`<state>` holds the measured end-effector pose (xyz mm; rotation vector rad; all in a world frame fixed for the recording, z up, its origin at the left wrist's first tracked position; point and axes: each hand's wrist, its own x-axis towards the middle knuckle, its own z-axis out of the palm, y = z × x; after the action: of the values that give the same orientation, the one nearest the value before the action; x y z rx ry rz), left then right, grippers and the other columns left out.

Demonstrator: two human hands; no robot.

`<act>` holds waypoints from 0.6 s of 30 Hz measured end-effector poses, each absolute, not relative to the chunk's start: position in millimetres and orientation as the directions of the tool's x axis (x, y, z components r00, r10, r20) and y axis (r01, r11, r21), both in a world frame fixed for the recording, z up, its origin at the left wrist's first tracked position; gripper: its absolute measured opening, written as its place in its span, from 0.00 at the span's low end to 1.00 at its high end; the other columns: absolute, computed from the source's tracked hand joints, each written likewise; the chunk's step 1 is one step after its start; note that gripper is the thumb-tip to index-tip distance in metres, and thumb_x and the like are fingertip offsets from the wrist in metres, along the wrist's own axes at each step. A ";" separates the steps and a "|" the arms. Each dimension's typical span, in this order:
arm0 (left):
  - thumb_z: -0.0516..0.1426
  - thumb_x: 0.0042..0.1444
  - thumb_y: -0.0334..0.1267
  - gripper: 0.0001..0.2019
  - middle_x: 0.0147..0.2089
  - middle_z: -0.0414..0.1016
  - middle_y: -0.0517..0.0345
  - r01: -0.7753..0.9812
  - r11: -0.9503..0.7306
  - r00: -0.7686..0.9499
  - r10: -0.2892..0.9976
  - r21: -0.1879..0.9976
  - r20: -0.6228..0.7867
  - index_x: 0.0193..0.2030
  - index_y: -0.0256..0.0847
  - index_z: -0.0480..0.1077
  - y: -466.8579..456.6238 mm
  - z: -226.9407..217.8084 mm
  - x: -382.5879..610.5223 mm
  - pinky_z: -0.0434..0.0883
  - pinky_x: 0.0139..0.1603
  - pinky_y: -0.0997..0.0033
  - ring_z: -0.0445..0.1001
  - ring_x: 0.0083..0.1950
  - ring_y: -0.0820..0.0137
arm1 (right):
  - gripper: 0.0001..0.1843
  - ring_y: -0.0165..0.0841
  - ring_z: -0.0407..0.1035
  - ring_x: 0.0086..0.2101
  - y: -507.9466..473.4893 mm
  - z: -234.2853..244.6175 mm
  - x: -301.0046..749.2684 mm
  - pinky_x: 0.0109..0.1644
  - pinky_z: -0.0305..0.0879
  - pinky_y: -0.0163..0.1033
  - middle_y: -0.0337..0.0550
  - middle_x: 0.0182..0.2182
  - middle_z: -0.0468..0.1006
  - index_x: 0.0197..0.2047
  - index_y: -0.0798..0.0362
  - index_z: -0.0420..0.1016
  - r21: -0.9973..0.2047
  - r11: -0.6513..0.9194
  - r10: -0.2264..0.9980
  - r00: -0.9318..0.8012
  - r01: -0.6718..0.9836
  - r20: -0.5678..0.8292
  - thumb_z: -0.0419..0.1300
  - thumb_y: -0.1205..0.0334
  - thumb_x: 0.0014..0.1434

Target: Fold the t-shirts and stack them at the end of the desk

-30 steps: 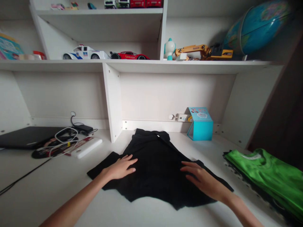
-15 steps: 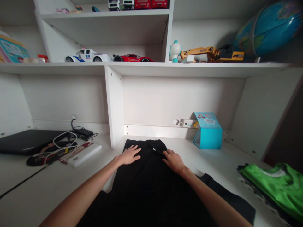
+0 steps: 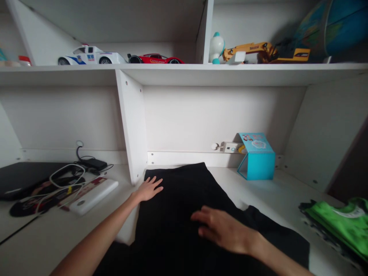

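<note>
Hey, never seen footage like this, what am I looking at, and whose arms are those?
It is a picture from a camera worn on a person's head, looking forward and down, so the arms are that person's own; no machine here. The left hand and the right hand rest flat and open on a black garment spread on a desk, holding nothing. Left of it lie a laptop and cables; to the right, a blue box and a green shirt. Toy cars stand on the shelf above.

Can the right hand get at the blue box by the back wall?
Probably yes. The right hand is open over the black garment, and only cloth and bare desk lie between it and the blue box.
</note>
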<state>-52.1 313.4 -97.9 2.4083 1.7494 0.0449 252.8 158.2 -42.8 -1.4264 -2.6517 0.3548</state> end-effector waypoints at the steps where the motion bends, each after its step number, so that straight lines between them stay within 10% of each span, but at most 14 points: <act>1: 0.37 0.55 0.63 0.35 0.67 0.43 0.47 0.946 -0.298 0.308 0.949 0.126 -0.066 0.65 0.49 0.46 311.0 -95.8 -53.9 0.46 0.58 0.49 0.42 0.65 0.47 | 0.16 0.32 0.69 0.39 137.3 -46.1 246.1 0.39 0.63 0.32 0.37 0.43 0.72 0.51 0.37 0.66 -0.274 0.637 0.736 -0.674 0.720 -0.060 0.53 0.55 0.58; 3: 0.38 0.56 0.61 0.33 0.65 0.49 0.46 0.952 -0.298 0.301 0.953 0.074 -0.034 0.64 0.48 0.49 301.4 -90.4 -58.4 0.46 0.57 0.45 0.50 0.63 0.47 | 0.16 0.37 0.70 0.39 107.1 -49.8 244.9 0.36 0.65 0.35 0.41 0.42 0.73 0.49 0.41 0.68 -0.273 0.731 0.616 -0.777 0.625 -0.130 0.53 0.56 0.58; 11: 0.39 0.60 0.53 0.24 0.38 0.73 0.49 0.905 -0.423 0.425 0.890 -0.050 0.166 0.45 0.42 0.71 196.7 -62.1 -60.3 0.43 0.59 0.45 0.67 0.47 0.56 | 0.27 0.48 0.72 0.36 151.4 -49.7 321.9 0.35 0.64 0.45 0.57 0.31 0.77 0.31 0.57 0.76 -0.046 0.264 0.944 -0.268 0.963 -0.192 0.42 0.49 0.61; 18: 0.46 0.58 0.47 0.16 0.28 0.72 0.51 0.622 -0.744 0.782 0.605 0.244 -0.149 0.35 0.40 0.71 90.6 -51.3 20.2 0.67 0.31 0.68 0.73 0.30 0.62 | 0.25 0.41 0.67 0.46 233.1 -59.8 267.7 0.49 0.61 0.51 0.54 0.44 0.73 0.49 0.58 0.69 -0.108 0.202 0.949 -0.221 0.973 -0.223 0.48 0.47 0.60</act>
<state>20.2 90.6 -51.3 2.6941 0.9493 -0.0865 267.7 233.1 -59.8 -2.0222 -2.5157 0.3668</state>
